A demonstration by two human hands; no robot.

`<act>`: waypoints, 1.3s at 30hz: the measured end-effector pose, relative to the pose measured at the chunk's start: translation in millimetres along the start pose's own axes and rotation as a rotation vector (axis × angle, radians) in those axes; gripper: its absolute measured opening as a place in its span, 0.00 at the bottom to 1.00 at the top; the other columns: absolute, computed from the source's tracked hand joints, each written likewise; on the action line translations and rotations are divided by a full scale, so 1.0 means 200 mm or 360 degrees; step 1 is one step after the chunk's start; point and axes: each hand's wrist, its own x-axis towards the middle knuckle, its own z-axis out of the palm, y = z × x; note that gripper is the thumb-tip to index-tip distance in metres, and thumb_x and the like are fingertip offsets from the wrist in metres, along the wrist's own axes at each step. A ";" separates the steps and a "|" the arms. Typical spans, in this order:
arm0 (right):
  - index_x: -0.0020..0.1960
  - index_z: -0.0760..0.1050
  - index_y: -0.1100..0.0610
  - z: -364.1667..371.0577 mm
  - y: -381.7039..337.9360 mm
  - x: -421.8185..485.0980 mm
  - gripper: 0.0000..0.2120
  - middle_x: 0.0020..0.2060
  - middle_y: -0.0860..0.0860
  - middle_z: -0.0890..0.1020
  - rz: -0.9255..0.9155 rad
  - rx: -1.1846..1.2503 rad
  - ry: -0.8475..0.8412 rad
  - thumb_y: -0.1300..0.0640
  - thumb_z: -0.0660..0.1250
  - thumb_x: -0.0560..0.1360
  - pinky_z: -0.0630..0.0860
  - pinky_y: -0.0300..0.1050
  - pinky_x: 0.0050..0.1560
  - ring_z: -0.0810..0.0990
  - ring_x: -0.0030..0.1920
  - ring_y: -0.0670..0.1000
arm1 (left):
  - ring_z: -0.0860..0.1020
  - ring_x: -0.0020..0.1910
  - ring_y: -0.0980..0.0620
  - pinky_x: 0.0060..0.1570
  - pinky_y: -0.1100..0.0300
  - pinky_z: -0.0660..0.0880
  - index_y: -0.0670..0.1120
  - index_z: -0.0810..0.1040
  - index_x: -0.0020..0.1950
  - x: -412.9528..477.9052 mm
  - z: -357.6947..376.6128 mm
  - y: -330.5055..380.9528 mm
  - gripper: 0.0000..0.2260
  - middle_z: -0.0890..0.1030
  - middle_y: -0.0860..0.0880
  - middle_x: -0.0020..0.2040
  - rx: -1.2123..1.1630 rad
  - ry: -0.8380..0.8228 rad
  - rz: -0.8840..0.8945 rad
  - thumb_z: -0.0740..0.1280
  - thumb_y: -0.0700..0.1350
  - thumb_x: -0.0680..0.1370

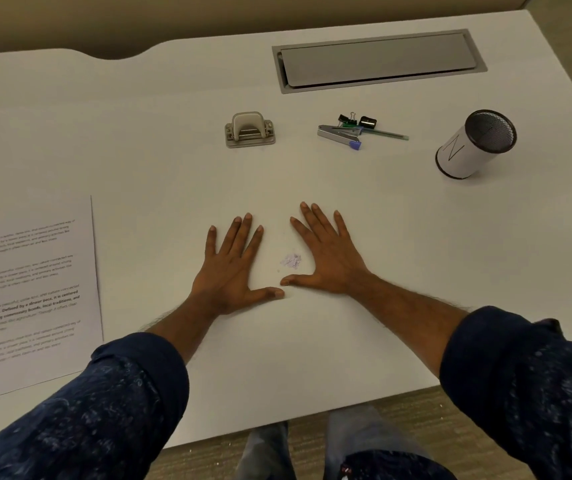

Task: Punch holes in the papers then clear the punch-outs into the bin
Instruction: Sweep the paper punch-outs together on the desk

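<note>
A small heap of pale paper punch-outs (291, 260) lies on the white desk (399, 237) between my two hands. My left hand (234, 266) rests flat, palm down, fingers spread, just left of the heap. My right hand (322, 254) lies flat and spread just right of it, and the two thumb tips nearly meet below the heap. Neither hand holds anything. The grey hole punch (250, 130) stands farther back, behind my left hand. Printed papers (28, 299) lie at the desk's left edge. A white cylindrical bin (475, 144) with a dark mesh inside stands at the right.
A stapler, binder clips and a green pen (357, 131) sit in a cluster between the punch and the bin. A grey cable hatch (378, 60) is set into the desk's far side. The near desk edge runs above my legs and the carpet.
</note>
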 end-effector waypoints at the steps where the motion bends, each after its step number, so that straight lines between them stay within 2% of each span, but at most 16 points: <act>1: 0.79 0.44 0.50 0.00 -0.02 0.02 0.54 0.79 0.52 0.43 0.0001 -0.0013 0.0001 0.18 0.50 0.64 0.44 0.63 0.76 0.39 0.79 0.51 | 0.37 0.80 0.47 0.75 0.35 0.42 0.46 0.40 0.80 0.00 0.00 0.00 0.56 0.37 0.45 0.81 -0.0003 -0.0006 -0.0008 0.48 0.83 0.66; 5: 0.79 0.48 0.51 0.02 -0.06 0.06 0.48 0.79 0.52 0.46 0.0032 -0.0012 0.0062 0.22 0.47 0.69 0.45 0.60 0.77 0.42 0.79 0.51 | 0.37 0.79 0.48 0.75 0.35 0.42 0.43 0.40 0.80 0.01 0.01 0.01 0.60 0.38 0.45 0.81 0.0001 -0.0004 -0.0037 0.49 0.84 0.63; 10: 0.78 0.53 0.52 0.02 -0.06 0.07 0.35 0.79 0.51 0.50 0.0064 0.0017 0.0124 0.33 0.45 0.78 0.45 0.58 0.77 0.46 0.79 0.50 | 0.38 0.80 0.48 0.75 0.35 0.42 0.43 0.40 0.80 0.01 0.01 0.01 0.60 0.38 0.45 0.81 -0.0002 -0.0001 -0.0040 0.48 0.84 0.63; 12: 0.76 0.60 0.52 0.01 -0.06 0.08 0.30 0.78 0.50 0.56 0.0095 0.0126 0.0198 0.38 0.47 0.80 0.49 0.57 0.77 0.52 0.78 0.50 | 0.38 0.80 0.48 0.75 0.35 0.42 0.43 0.40 0.80 0.01 0.01 0.01 0.59 0.38 0.45 0.81 -0.0011 0.0007 -0.0039 0.49 0.84 0.64; 14: 0.70 0.70 0.53 -0.02 -0.05 0.12 0.24 0.75 0.50 0.65 0.0123 0.0251 0.0333 0.43 0.52 0.80 0.57 0.54 0.73 0.62 0.75 0.52 | 0.38 0.80 0.48 0.75 0.36 0.41 0.44 0.40 0.80 0.01 0.01 0.01 0.59 0.38 0.45 0.81 -0.0017 0.0012 -0.0042 0.49 0.84 0.64; 16: 0.68 0.72 0.53 -0.05 -0.02 0.19 0.20 0.73 0.51 0.68 0.0181 0.0302 0.0399 0.45 0.56 0.80 0.60 0.52 0.70 0.66 0.73 0.53 | 0.38 0.80 0.48 0.75 0.36 0.41 0.44 0.40 0.80 0.01 0.02 0.01 0.59 0.38 0.45 0.81 -0.0011 0.0013 -0.0044 0.48 0.84 0.64; 20: 0.74 0.63 0.54 -0.08 0.06 0.28 0.31 0.78 0.52 0.58 0.0263 0.0202 0.0209 0.37 0.56 0.78 0.54 0.54 0.74 0.54 0.78 0.53 | 0.39 0.80 0.48 0.75 0.36 0.41 0.44 0.40 0.80 0.01 0.02 0.01 0.58 0.38 0.45 0.81 -0.0014 0.0021 -0.0042 0.48 0.83 0.65; 25: 0.77 0.57 0.53 -0.05 0.06 0.26 0.47 0.79 0.51 0.52 0.0170 0.0182 0.0094 0.23 0.54 0.68 0.45 0.56 0.77 0.48 0.79 0.52 | 0.38 0.80 0.48 0.75 0.36 0.41 0.45 0.39 0.80 0.01 0.02 0.01 0.57 0.38 0.45 0.81 0.0001 0.0022 -0.0044 0.48 0.83 0.66; 27: 0.77 0.55 0.53 -0.05 0.07 0.24 0.49 0.79 0.51 0.51 0.0134 0.0243 0.0062 0.23 0.55 0.67 0.44 0.56 0.78 0.46 0.79 0.51 | 0.39 0.80 0.47 0.75 0.35 0.41 0.46 0.39 0.80 0.01 0.02 0.01 0.56 0.38 0.45 0.81 0.0002 0.0021 -0.0040 0.48 0.83 0.66; 31: 0.78 0.54 0.53 -0.09 0.16 0.18 0.45 0.79 0.50 0.51 0.0003 0.0435 0.0043 0.27 0.58 0.71 0.48 0.57 0.78 0.45 0.79 0.48 | 0.39 0.80 0.47 0.75 0.35 0.41 0.47 0.40 0.81 0.01 0.01 0.01 0.56 0.38 0.45 0.81 -0.0013 0.0025 -0.0036 0.49 0.83 0.66; 35: 0.79 0.46 0.50 -0.10 0.23 0.10 0.58 0.79 0.48 0.44 -0.0250 0.0144 -0.0126 0.18 0.57 0.60 0.38 0.54 0.78 0.37 0.78 0.46 | 0.38 0.80 0.47 0.74 0.35 0.40 0.48 0.39 0.80 0.01 0.01 0.02 0.56 0.37 0.45 0.81 -0.0003 0.0019 -0.0037 0.49 0.83 0.65; 39: 0.79 0.45 0.52 -0.06 0.21 0.10 0.61 0.79 0.50 0.43 -0.0233 0.0016 -0.0055 0.16 0.55 0.59 0.42 0.55 0.78 0.38 0.78 0.48 | 0.38 0.80 0.47 0.75 0.35 0.40 0.48 0.39 0.80 0.01 0.01 0.02 0.56 0.37 0.45 0.81 -0.0002 0.0018 -0.0035 0.48 0.83 0.65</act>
